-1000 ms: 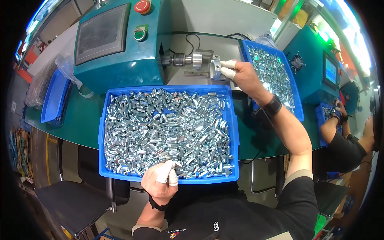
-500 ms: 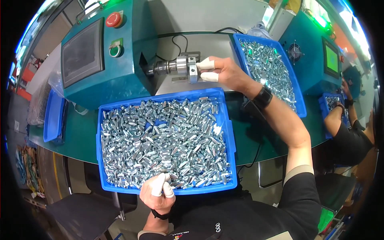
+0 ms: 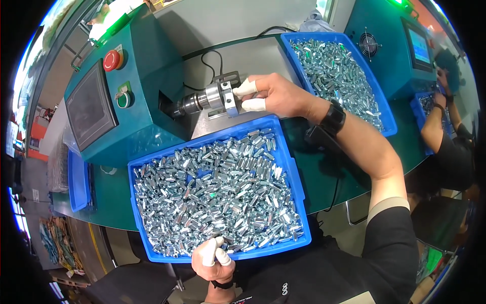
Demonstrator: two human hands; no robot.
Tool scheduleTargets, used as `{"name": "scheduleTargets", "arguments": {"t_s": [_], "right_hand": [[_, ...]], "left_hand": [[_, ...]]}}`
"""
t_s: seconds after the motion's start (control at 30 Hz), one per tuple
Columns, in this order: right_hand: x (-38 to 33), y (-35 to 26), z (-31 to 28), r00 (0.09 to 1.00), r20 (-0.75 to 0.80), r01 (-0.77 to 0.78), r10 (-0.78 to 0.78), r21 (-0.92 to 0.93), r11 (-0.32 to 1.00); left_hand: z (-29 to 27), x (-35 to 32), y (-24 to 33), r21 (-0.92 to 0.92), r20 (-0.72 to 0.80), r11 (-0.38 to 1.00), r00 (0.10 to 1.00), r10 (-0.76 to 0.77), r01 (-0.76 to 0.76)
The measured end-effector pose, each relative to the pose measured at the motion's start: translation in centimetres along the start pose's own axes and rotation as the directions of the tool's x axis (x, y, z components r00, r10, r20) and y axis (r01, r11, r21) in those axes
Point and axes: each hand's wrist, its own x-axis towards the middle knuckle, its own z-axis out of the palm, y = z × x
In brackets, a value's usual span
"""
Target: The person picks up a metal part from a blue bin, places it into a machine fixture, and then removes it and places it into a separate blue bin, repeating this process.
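My right hand [image 3: 277, 96], white covers on its thumb and fingers, is closed at the outer face of a steel clamping block [image 3: 229, 99]. Whatever lies between its fingertips is hidden. The block sits on the end of a round metal spindle [image 3: 193, 103] coming out of a teal machine [image 3: 136, 76]. My left hand [image 3: 213, 261], also with white finger covers, is pinched closed over the near rim of a blue tray [image 3: 299, 195]. A small metallic bit may show at its fingertips, too small to name. Shiny hexagonal metal sleeves [image 3: 217, 202] fill that tray.
Another blue tray [image 3: 387, 114] of metal pieces stands back right, beside a second teal machine [image 3: 387, 55]. A red stop button [image 3: 112, 60], green button [image 3: 123, 100] and dark screen [image 3: 90, 104] face left. Far right, a co-worker's arm [image 3: 433, 121] reaches to a blue tray.
The whole view has turned and shifted. Both hands keep their places, the right at the block and the left at the tray rim. The far machine's screen went from green to blue.
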Motion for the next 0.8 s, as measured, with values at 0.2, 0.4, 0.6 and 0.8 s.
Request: {"name": "scheduleTargets", "arguments": {"t_s": [0.2,0.4,0.6,0.8], "right_hand": [[-0.1,-0.2,-0.1,0.999,-0.003,0.039,-0.039,0.022,0.999],[-0.2,0.1,-0.6,0.998,-0.026,0.065,-0.064,0.026,0.998],[-0.5,0.3,-2.5,0.946,-0.140,-0.269,0.291,0.160,0.950],[1.0,-5.8,0.1,0.931,-0.329,-0.296,0.158,-0.429,0.854]], "left_hand": [[0.0,-0.2,-0.1,-0.004,-0.014,1.000,1.000,-0.001,0.001],[0.0,-0.2,-0.2,-0.007,-0.036,1.000,0.999,0.009,-0.009],[-0.3,-0.3,-0.2,0.041,-0.036,0.998,0.998,0.046,-0.045],[-0.1,-0.3,-0.5,0.045,-0.058,0.997,0.996,0.071,-0.069]]}}
